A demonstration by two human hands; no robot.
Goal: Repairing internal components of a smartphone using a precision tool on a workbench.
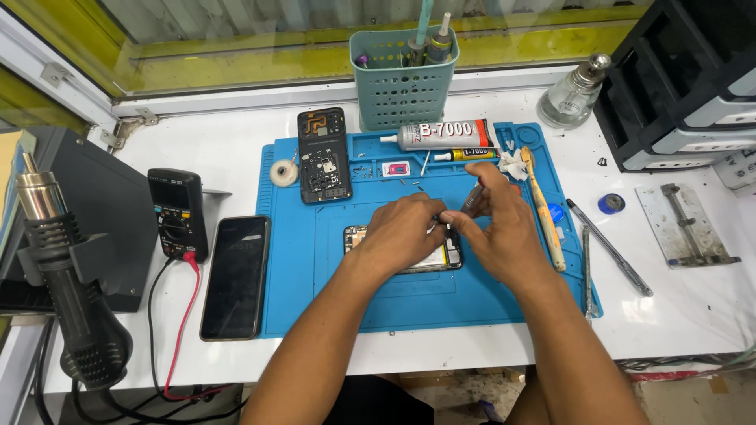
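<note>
Opened black phone (450, 253) on blue rubber mat (331, 283), mostly hidden under both hands. Left hand (403, 230) fingers pinched together; right hand (494, 227) clamped on thin grey tool (472, 198). White-and-red glue tube (442, 135) lies far, label up.

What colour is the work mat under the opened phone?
Blue; the work mat under the opened phone shows best in the head view.

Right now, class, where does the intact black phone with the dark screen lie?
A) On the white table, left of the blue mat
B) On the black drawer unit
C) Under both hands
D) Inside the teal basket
A: the black phone lies on the white table, between the multimeter and the blue mat.
</note>
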